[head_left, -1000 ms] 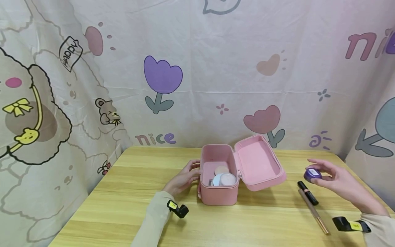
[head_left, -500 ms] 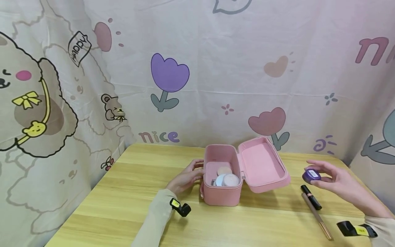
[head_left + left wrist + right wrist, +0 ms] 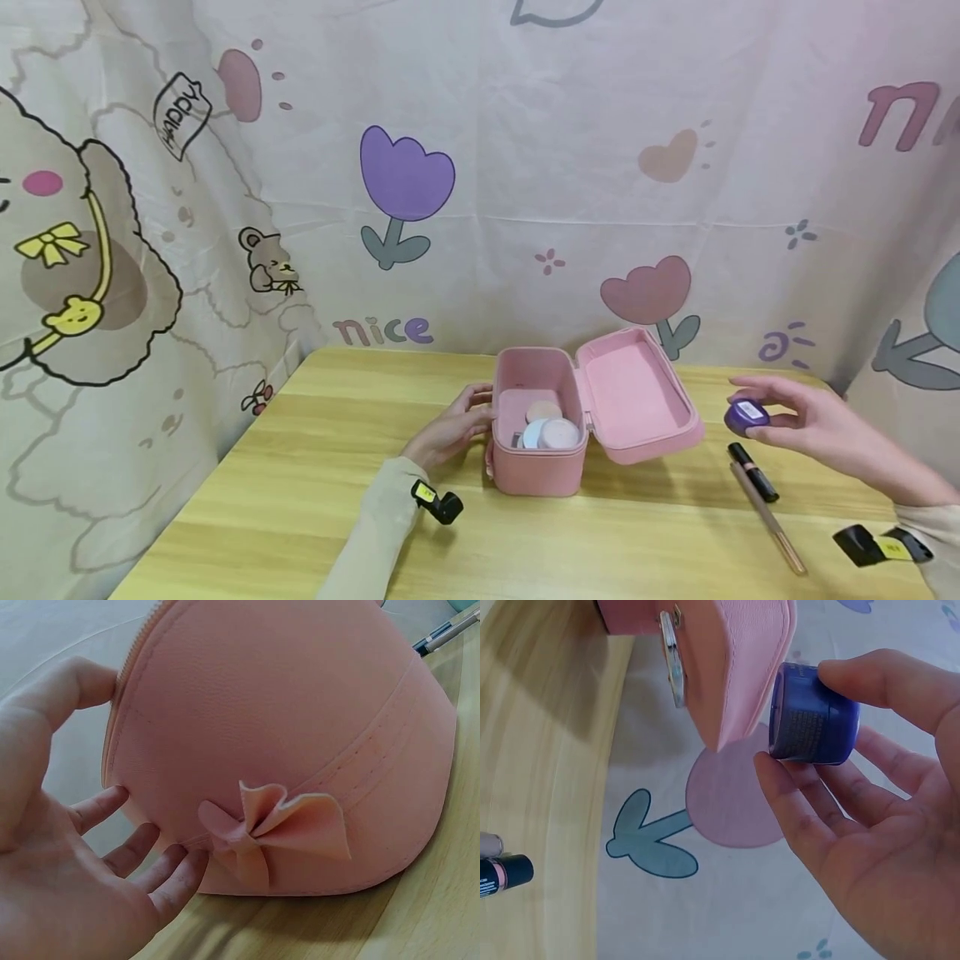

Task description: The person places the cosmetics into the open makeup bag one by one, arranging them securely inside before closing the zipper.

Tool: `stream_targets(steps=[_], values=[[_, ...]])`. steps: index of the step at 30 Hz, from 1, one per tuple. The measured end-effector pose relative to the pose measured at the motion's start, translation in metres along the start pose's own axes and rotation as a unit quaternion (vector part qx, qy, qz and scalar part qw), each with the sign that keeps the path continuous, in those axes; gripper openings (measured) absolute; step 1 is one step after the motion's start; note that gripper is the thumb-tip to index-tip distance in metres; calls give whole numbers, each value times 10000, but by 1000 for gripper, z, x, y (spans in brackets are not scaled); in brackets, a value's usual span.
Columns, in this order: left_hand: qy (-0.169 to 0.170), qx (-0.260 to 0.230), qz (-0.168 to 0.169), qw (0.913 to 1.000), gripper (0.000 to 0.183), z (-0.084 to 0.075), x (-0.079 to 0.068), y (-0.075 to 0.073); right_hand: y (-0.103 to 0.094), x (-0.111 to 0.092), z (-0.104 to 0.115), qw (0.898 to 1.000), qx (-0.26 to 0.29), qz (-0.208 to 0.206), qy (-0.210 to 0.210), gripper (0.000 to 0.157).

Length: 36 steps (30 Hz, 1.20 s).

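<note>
While left fingers, loosely spread, touch a pink case, right fingers pinch a purple jar aloft.

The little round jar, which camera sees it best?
The right wrist view: the jar looks biggest there, showing its blue side with tiny print, pinched by the right hand. The head view shows it smaller and purple, with a white label facing the camera. I can't make it out in the left wrist view.

The pink case is open above; its lid blocks its right, the left hand its left; bare table in front.
</note>
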<state>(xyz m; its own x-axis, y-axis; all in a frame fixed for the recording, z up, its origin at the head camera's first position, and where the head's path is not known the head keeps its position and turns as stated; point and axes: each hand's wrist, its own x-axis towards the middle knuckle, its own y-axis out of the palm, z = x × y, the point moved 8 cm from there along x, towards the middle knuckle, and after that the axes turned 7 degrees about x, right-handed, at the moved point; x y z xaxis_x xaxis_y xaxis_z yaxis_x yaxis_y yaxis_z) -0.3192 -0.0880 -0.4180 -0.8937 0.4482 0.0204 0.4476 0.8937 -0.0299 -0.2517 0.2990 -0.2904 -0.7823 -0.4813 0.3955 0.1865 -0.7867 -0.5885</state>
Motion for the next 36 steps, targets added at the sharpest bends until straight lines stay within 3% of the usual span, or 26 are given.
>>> stream_targets(steps=[12,20,25,36], values=[[-46,63,-79,9999,64,-2,0,-3,16,13,26,9983,-476,222,-242,56],[-36,-30,-66,10000,67,0,0,0,24,27,32,9962,-724,412,264,50],[-1,-19,14,10000,67,0,-1,1,32,31,36,9968,-624,491,62,48],[-39,17,-60,10000,65,2,0,-1,34,38,44,9928,-1101,429,-180,48]])
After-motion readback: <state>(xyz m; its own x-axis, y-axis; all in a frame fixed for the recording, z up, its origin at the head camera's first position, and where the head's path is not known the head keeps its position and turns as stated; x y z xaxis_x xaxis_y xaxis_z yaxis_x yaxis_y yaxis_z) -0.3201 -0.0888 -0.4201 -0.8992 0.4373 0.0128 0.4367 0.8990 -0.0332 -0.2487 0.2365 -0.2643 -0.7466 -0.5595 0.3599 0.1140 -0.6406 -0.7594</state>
